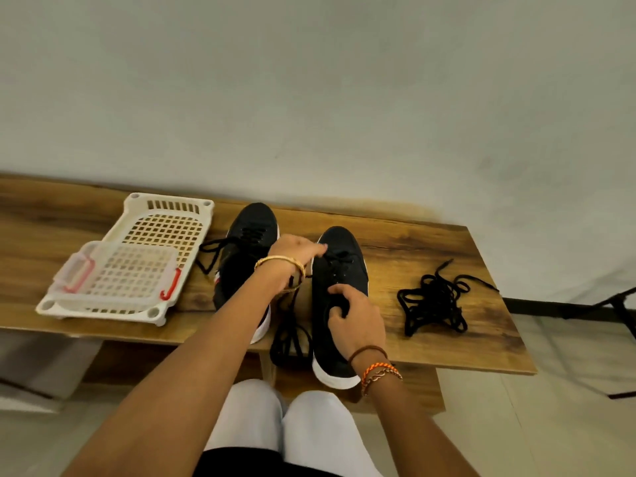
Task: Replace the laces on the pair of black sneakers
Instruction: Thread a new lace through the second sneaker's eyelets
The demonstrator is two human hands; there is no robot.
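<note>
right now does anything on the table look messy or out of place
A tangled heap of black laces lies loose on the wooden table, right of the right sneaker. The left sneaker's lace trails toward the white basket.

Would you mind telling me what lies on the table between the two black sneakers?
In the head view, a loose black lace lies between the left sneaker and the right sneaker, trailing over the table edge.
</note>
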